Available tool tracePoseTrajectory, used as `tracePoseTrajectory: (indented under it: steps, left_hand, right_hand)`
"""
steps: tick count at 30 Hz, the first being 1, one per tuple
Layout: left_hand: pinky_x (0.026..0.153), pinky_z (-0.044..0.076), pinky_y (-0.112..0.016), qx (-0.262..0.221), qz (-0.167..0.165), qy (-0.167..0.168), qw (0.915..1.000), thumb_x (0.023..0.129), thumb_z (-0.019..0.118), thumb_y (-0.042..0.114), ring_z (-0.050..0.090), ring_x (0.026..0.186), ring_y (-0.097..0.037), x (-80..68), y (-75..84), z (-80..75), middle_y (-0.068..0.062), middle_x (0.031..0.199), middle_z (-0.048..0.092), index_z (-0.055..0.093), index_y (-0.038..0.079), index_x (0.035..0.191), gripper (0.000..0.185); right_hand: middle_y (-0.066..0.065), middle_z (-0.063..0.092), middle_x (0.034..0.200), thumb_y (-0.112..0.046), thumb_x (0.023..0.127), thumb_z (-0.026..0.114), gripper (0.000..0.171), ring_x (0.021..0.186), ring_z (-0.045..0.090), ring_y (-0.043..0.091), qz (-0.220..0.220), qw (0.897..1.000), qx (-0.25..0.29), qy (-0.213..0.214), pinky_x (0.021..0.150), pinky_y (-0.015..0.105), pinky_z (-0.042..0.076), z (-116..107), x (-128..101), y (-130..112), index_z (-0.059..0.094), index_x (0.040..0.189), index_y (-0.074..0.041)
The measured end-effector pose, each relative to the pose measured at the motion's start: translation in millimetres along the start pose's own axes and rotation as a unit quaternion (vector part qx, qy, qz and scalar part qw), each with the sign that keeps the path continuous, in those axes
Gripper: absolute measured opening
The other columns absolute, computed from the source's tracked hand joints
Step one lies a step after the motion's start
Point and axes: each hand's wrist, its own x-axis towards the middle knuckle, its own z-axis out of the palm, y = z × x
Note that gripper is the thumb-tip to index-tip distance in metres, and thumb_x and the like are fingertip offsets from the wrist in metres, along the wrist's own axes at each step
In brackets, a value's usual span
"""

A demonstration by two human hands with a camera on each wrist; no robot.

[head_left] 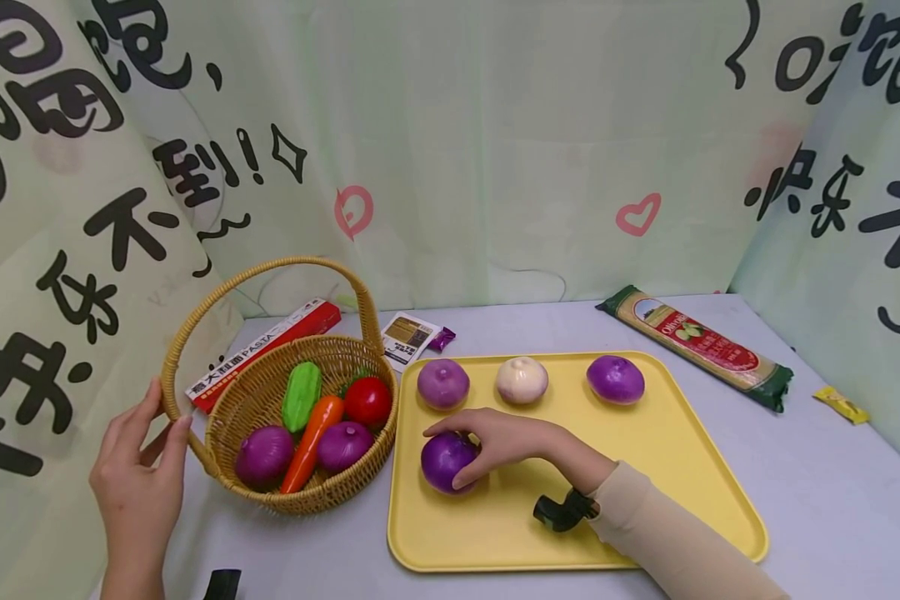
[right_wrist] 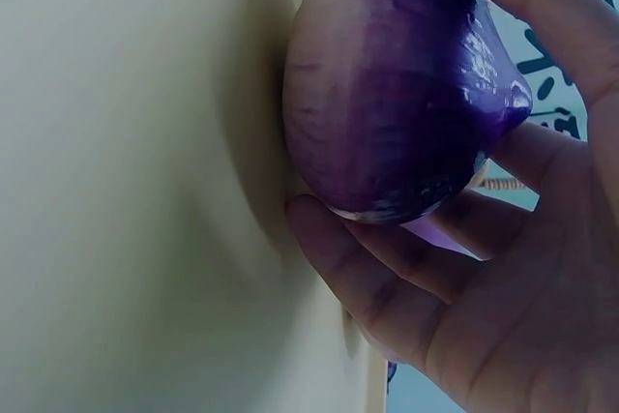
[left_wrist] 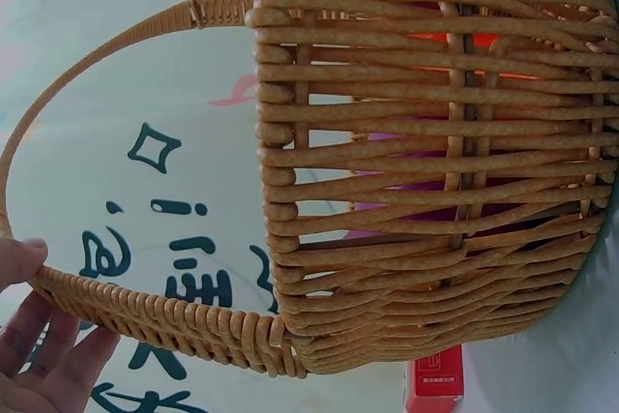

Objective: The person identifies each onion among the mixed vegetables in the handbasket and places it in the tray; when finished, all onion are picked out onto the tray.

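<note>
A woven basket (left_wrist: 426, 171) fills the frame at close range, turned on its side in the picture. Its arched handle (left_wrist: 116, 311) sweeps out to the left of the basket, where the left hand (left_wrist: 39, 336) touches it, a fingertip on the handle's outer edge. Orange and purple show through the basket's weave. A red box (left_wrist: 435, 389) sits just below the basket.

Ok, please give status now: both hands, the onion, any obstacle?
Right hand grips purple onion on yellow tray. Left hand touches basket handle, fingers relaxed. Nothing blocking.
</note>
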Motion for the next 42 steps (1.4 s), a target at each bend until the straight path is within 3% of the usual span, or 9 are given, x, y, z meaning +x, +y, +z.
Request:
tracePoseTrajectory:
  steps: [10,17,25,33,42]
  left_hand:
    - [0.076,0.037,0.007,-0.004,0.003,0.001,1.0000,0.087,0.065,0.008,0.045,0.102,0.019,0.1,0.2,-0.2,-0.010,0.117,0.058,0.046,0.041,0.134,0.059]
    - [0.076,0.037,0.006,-0.001,-0.006,-0.001,1.0000,0.088,0.064,0.010,0.046,0.102,0.017,-0.1,1.0,0.0,-0.009,0.116,0.058,0.046,0.041,0.134,0.058]
    - [0.076,0.037,0.006,-0.001,-0.009,-0.002,1.0000,0.088,0.064,0.010,0.047,0.103,0.017,0.0,0.0,0.1,-0.008,0.117,0.059,0.045,0.041,0.134,0.059]
    - [0.076,0.037,0.006,-0.002,-0.007,-0.003,1.0000,0.088,0.064,0.010,0.045,0.102,0.018,0.2,-0.6,0.2,-0.008,0.117,0.059,0.046,0.041,0.134,0.059]
    - [0.076,0.037,0.005,0.000,-0.010,-0.003,0.9999,0.088,0.063,0.011,0.047,0.103,0.016,-0.2,0.3,0.5,-0.007,0.117,0.059,0.045,0.042,0.134,0.058]
  right_hand:
    - [-0.001,0.050,0.139,-0.042,0.077,0.075,0.070,0.126,0.048,0.016,0.005,1.000,0.009,-0.004,0.105,0.033,0.044,-2.9,-2.8,0.6,0.045,0.139,-0.025]
    - [0.002,0.045,0.143,-0.036,0.079,0.075,0.071,0.126,0.048,0.024,0.006,0.998,0.061,0.003,0.090,0.024,0.053,-8.9,-6.8,4.6,0.043,0.140,-0.022]
    - [0.006,0.046,0.143,-0.031,0.079,0.075,0.072,0.128,0.046,0.033,-0.008,0.996,0.079,0.036,0.090,0.043,0.055,-27.5,-15.0,3.7,0.043,0.141,-0.015]
    - [0.006,0.041,0.147,-0.034,0.079,0.075,0.074,0.128,0.046,0.033,-0.021,0.996,0.057,0.068,0.090,0.044,0.056,-45.4,-21.9,3.7,0.042,0.142,-0.014]
    - [0.006,0.039,0.148,-0.030,0.079,0.076,0.074,0.131,0.043,0.032,-0.023,0.993,0.083,0.086,0.096,0.050,0.051,-63.4,-27.9,2.0,0.040,0.143,-0.019]
